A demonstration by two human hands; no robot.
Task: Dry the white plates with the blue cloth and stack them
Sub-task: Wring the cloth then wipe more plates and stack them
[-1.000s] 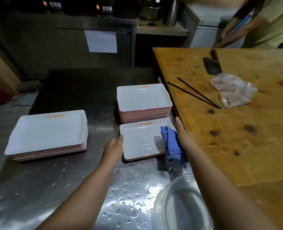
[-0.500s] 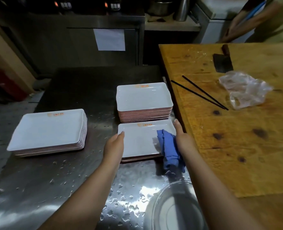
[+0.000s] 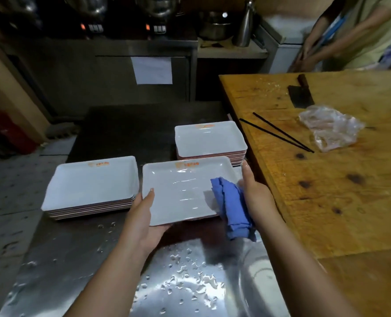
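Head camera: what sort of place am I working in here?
Most likely a commercial kitchen: stacks of identical white plates on a wet steel counter, a cleaver on a large wooden chopping table, and big metal pots at the back.

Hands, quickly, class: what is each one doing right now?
Left hand: holds the left edge of the plate.
Right hand: holds the plate's right edge, with the blue cloth against its palm.
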